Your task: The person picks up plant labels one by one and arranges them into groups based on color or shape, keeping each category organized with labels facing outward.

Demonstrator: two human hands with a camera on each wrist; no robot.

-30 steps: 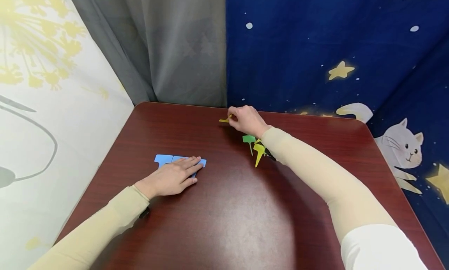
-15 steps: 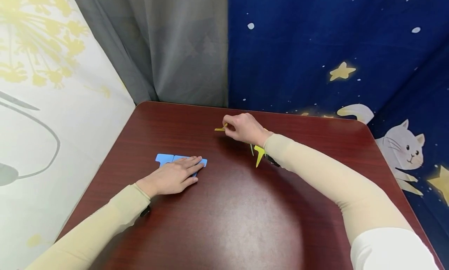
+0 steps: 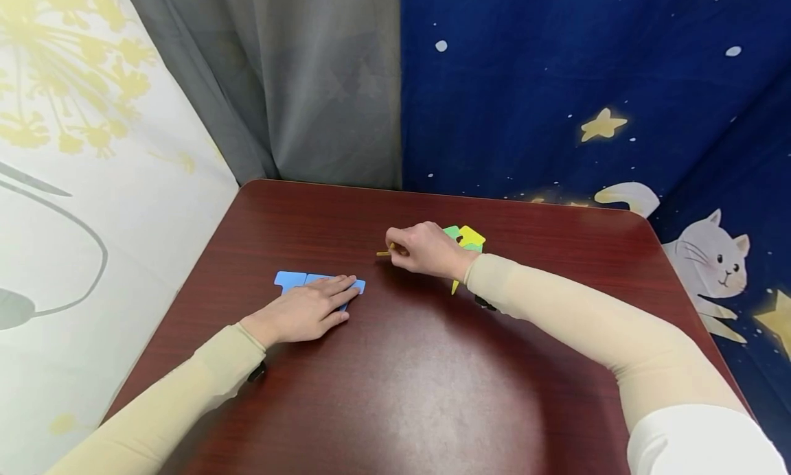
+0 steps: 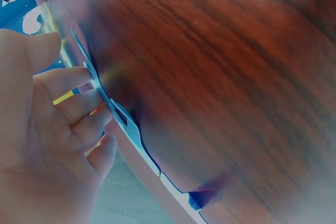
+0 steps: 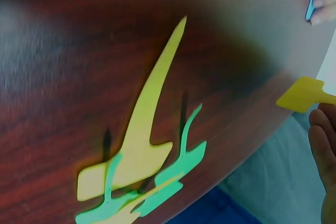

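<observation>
My left hand (image 3: pixel 303 314) rests with fairly straight fingers on blue T-shaped plant labels (image 3: pixel 288 279), set side by side at the left of the table. Part of these labels is hidden under the hand; in the left wrist view the blue labels (image 4: pixel 131 129) show nearly edge-on beside the fingertips. Between thumb and fingers my right hand (image 3: pixel 426 247) pinches a yellow plant label (image 5: pixel 301 94) over the middle of the table. Behind and below that hand lies a loose pile: a large yellow label (image 5: pixel 144 129), green labels (image 5: pixel 184 161) and another yellow piece.
The dark red-brown wooden table (image 3: pixel 408 379) reaches back to a grey curtain (image 3: pixel 334 84) and a blue starry curtain (image 3: pixel 525 84). A white patterned wall covering (image 3: pixel 55 255) stands along the left edge.
My right hand has come from near the back edge toward me and slightly left, carrying the yellow plant label. The left hand stays in place on the blue labels.
</observation>
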